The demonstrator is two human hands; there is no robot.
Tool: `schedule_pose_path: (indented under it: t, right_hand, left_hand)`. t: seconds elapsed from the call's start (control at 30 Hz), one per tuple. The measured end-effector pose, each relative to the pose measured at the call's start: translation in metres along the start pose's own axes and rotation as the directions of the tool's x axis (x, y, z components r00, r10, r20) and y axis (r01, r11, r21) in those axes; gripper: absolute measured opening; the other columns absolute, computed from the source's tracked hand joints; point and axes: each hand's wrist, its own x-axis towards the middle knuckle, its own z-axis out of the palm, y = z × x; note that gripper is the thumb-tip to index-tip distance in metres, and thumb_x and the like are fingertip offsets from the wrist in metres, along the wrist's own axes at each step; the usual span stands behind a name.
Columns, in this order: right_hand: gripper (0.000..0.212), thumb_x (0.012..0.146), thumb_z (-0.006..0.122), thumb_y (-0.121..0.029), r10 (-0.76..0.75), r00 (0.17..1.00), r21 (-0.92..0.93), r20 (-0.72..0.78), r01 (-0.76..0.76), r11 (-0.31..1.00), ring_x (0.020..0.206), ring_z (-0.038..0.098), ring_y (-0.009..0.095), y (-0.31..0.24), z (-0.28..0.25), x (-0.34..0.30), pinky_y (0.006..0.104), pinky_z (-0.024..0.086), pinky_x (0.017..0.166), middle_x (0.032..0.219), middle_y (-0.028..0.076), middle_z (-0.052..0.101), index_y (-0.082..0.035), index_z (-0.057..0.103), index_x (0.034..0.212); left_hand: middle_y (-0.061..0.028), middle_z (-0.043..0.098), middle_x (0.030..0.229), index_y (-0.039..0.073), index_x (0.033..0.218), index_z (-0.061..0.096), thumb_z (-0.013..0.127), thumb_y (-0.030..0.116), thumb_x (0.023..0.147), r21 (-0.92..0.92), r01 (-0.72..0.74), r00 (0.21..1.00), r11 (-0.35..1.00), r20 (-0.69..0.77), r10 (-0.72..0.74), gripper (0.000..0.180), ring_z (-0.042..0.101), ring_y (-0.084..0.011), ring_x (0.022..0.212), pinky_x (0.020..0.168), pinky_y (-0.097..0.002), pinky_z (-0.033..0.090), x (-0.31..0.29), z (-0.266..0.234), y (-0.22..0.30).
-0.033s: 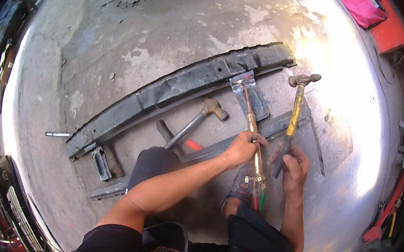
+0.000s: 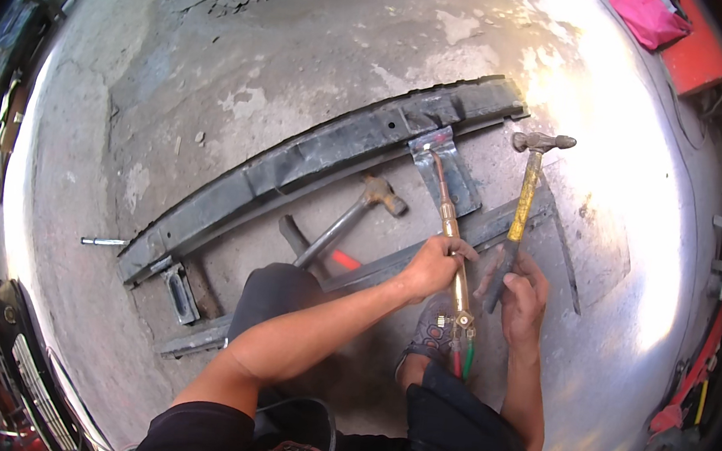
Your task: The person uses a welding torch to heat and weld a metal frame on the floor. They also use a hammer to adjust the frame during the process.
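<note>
My left hand (image 2: 437,269) is wrapped round a brass gas torch (image 2: 461,296) with red and green hoses at its near end. The torch's thin copper tip points at the top of a dark metal bracket (image 2: 456,182), where a small bright spot shows. This bracket joins a long, curved, dark metal bumper beam (image 2: 297,167) lying on the floor. In my right hand (image 2: 525,304) is a hammer (image 2: 526,198) with a yellow and black handle, held upright-looking by the handle's lower end, its head to the right of the beam's end.
A second hammer (image 2: 339,228) lies between the beam and a straight metal bar (image 2: 495,228). Beyond the beam's left end is a small metal rod (image 2: 103,241). My shoe (image 2: 431,330) is beside the torch. A red box (image 2: 699,54) with a pink cloth stands far right. Car parts line the left side.
The yellow-handled hammer has shifted very slightly in my right hand, its handle end moving a little to the left. My left hand stays in place on the torch.
</note>
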Motion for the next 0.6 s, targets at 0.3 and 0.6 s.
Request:
schedule_pose_path:
  t: [0.3, 0.6]
  right_hand:
    - [0.043, 0.105, 0.059, -0.024, -0.325, 0.938, -0.732, 0.121, 0.305, 0.609, 0.059, 0.058, 0.023, 0.037, 0.001, 0.082, 0.0397, 0.049, 0.062, 0.071, 0.012, 0.062, 0.003, 0.058, 0.139]
    - [0.052, 0.108, 0.054, -0.023, -0.165, 0.973, -0.903, 0.162, 0.213, 0.373, 0.063, 0.066, 0.039, 0.047, -0.002, 0.120, 0.0492, 0.050, 0.066, 0.067, 0.023, 0.061, -0.003, 0.045, 0.154]
  left_hand:
    - [-0.0065, 0.064, 0.086, -0.001, 0.096, 0.070, 0.054, 0.000, 0.100, -0.157, 0.021, 1.000, 0.987, -0.020, -0.025, 0.017, 0.059, -0.0148, 0.075, 0.064, -0.0331, 0.051, -0.004, 0.000, 0.004]
    - [-0.0054, 0.065, 0.087, 0.000, 0.094, 0.069, 0.053, -0.002, 0.100, -0.221, 0.000, 1.000, 0.975, -0.005, -0.001, 0.016, 0.058, -0.0135, 0.082, 0.074, -0.0314, 0.049, -0.015, -0.001, 0.008]
